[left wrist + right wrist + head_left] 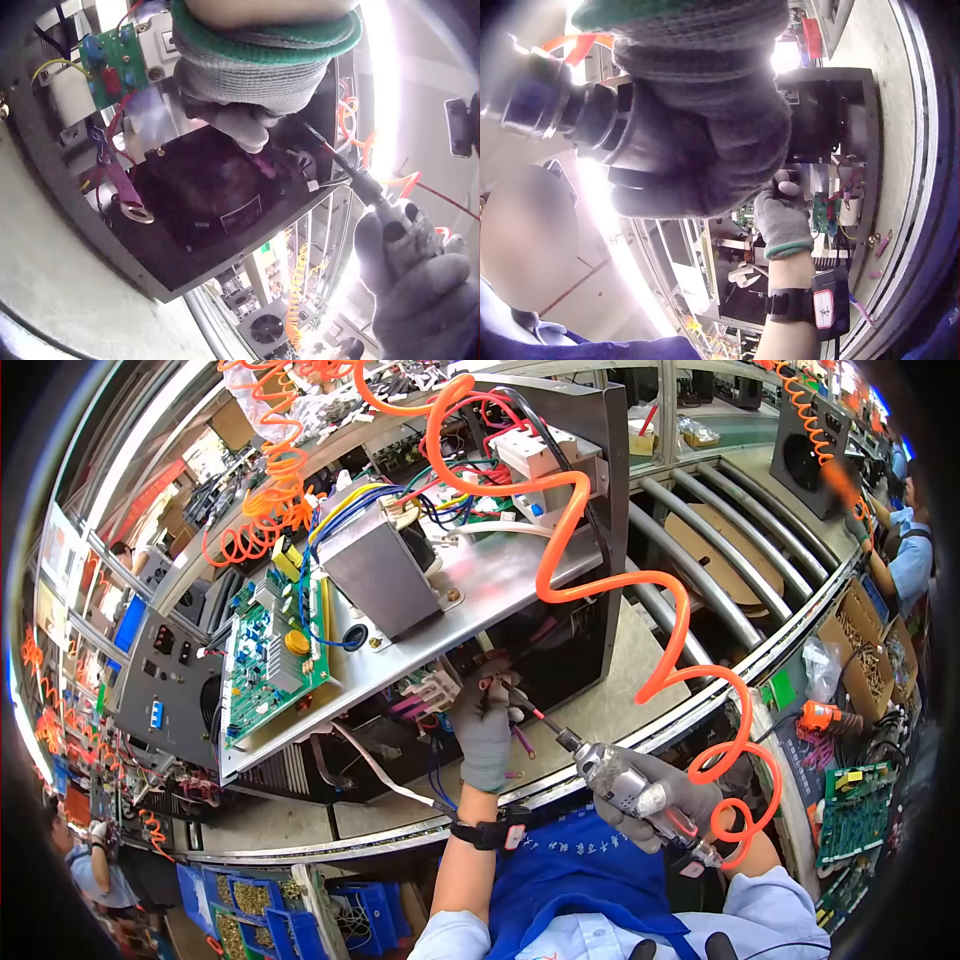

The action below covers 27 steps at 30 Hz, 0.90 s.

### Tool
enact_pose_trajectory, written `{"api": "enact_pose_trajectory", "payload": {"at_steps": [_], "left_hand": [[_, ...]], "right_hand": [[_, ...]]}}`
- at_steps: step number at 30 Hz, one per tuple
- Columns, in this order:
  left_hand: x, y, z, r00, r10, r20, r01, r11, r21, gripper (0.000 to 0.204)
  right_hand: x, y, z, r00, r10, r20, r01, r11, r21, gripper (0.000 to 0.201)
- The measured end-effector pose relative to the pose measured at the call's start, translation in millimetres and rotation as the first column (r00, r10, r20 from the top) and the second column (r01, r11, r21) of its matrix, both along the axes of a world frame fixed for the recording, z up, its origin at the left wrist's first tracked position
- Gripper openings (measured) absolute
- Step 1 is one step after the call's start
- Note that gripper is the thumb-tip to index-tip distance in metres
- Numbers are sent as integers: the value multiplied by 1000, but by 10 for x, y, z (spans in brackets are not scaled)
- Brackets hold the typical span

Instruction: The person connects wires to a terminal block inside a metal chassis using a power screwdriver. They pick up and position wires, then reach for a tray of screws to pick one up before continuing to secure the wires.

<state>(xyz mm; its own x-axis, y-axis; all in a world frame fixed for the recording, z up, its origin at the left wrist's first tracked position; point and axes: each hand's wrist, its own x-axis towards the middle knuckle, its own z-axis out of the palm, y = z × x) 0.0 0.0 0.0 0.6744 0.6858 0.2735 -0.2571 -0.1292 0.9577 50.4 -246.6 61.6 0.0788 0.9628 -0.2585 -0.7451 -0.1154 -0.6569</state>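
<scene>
My right hand (660,800), in a grey glove, grips a silver air screwdriver (620,780). Its long bit (540,717) points into the space below a metal plate (400,650) and ends beside my left hand. My gloved left hand (483,730) reaches into the dark cabinet (217,195), its fingers bent near the bit's tip; whether they pinch anything is hidden. A purple-sleeved piece (264,166) shows just below those fingers in the left wrist view. Another purple-sleeved cable with a ring terminal (136,213) hangs at the left there.
An orange coiled air hose (680,620) crosses over the cabinet to the screwdriver. On the plate are a green circuit board (265,670) and a grey metal-cased block (380,575). Rollers (715,600) lie behind at right; blue bins (250,905) stand at lower left.
</scene>
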Motion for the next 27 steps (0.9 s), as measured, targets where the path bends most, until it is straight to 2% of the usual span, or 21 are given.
{"api": "enact_pose_trajectory", "payload": {"at_steps": [3,5,9,12,14,17,21,27], "left_hand": [[56,44,10,1000,-24,13,25,1000,-3,23],[2,43,69,996,-63,-60,62,998,-13,22],[-29,51,108,993,-111,-39,111,994,1,21],[-75,129,205,980,-168,-105,175,983,58,20],[-113,206,280,935,-268,-234,282,959,26,20],[-104,275,363,894,-326,-307,334,942,-25,21],[-90,333,386,876,-356,-326,372,928,-16,23],[-64,366,310,886,-414,-207,404,910,-93,25]], "right_hand": [[-9,7,46,998,-67,3,67,997,-24,88],[-85,12,108,991,-126,42,128,990,-54,87],[-125,6,140,989,-140,37,143,984,-108,90],[-86,9,137,991,-96,93,104,991,-82,95],[-56,-5,164,989,-95,110,105,991,-88,95],[19,-20,176,985,-97,143,111,989,-98,92],[110,-9,268,985,-56,166,76,991,-112,89],[244,29,251,973,24,229,6,992,-130,84]]}}
